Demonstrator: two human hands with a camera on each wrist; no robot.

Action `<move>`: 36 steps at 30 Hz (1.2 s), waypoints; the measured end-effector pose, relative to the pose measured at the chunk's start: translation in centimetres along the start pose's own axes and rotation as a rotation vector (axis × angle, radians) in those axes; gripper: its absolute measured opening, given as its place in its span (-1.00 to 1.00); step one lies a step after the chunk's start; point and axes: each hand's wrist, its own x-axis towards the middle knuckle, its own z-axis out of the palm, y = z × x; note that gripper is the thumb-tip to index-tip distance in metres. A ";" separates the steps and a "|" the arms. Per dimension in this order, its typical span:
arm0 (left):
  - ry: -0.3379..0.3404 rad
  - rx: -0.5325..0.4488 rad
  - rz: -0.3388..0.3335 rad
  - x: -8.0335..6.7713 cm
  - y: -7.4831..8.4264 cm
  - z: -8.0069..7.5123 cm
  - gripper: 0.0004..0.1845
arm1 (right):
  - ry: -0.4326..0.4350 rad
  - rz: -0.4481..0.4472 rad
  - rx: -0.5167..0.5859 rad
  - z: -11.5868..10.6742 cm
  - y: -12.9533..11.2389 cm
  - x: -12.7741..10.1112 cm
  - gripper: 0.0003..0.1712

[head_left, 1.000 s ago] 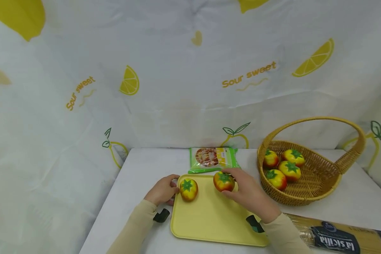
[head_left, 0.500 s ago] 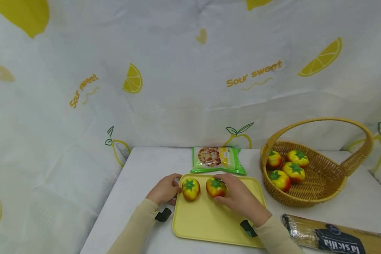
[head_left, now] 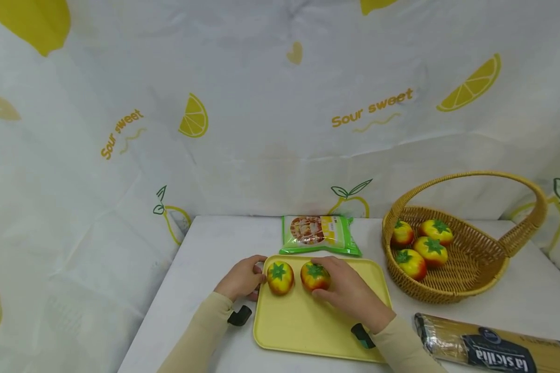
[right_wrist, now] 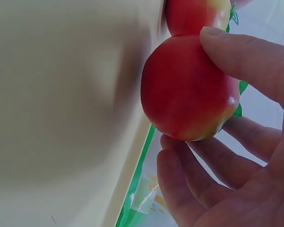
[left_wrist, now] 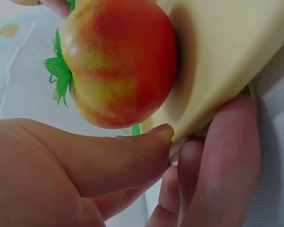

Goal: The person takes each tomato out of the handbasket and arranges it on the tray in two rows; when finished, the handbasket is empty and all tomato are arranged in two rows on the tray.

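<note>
A yellow tray [head_left: 317,321] lies on the white table [head_left: 205,243]. Two red-yellow tomatoes with green tops are side by side at its far left. My left hand [head_left: 257,270] pinches the tray's far left corner, thumb [left_wrist: 109,156] on the rim and fingers [left_wrist: 217,156] underneath, next to the left tomato [head_left: 280,277] [left_wrist: 118,61]. My right hand [head_left: 324,280] grips the right tomato [head_left: 315,276] [right_wrist: 184,90] between thumb [right_wrist: 246,61] and fingers [right_wrist: 199,175], low over the tray [right_wrist: 61,104] and close to the other tomato [right_wrist: 199,14].
A wicker basket [head_left: 448,296] with a hoop handle stands at the right and holds several more tomatoes [head_left: 431,250]. A green snack packet [head_left: 319,234] lies behind the tray. A spaghetti packet [head_left: 494,348] lies at the front right. Lemon-print cloth hangs behind and to the left.
My right hand has carried its tomato leftward across the tray until it is beside the first tomato. My left hand has kept its hold on the tray corner.
</note>
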 end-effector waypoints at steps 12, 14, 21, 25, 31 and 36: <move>-0.005 -0.005 -0.017 0.1 0.0 -0.1 -0.45 | -0.005 0.029 0.003 0.5 -0.4 0.1 -0.23; -0.006 -0.008 -0.016 0.1 0.0 0.0 -0.45 | -0.005 0.030 -0.001 0.5 -0.3 0.0 -0.22; -0.004 -0.008 -0.017 0.1 0.0 0.0 -0.45 | 0.001 0.023 -0.007 0.4 -0.2 0.0 -0.19; -0.002 0.001 -0.021 0.0 0.1 -0.1 -0.45 | 0.001 0.028 -0.007 0.5 -0.2 0.0 -0.16; 0.003 0.008 -0.021 0.0 0.1 -0.1 -0.45 | -0.003 0.031 -0.010 0.4 -0.3 0.0 -0.13; -0.005 0.007 -0.016 0.1 0.1 0.0 -0.45 | -0.003 0.023 -0.026 0.1 -0.2 0.0 -0.12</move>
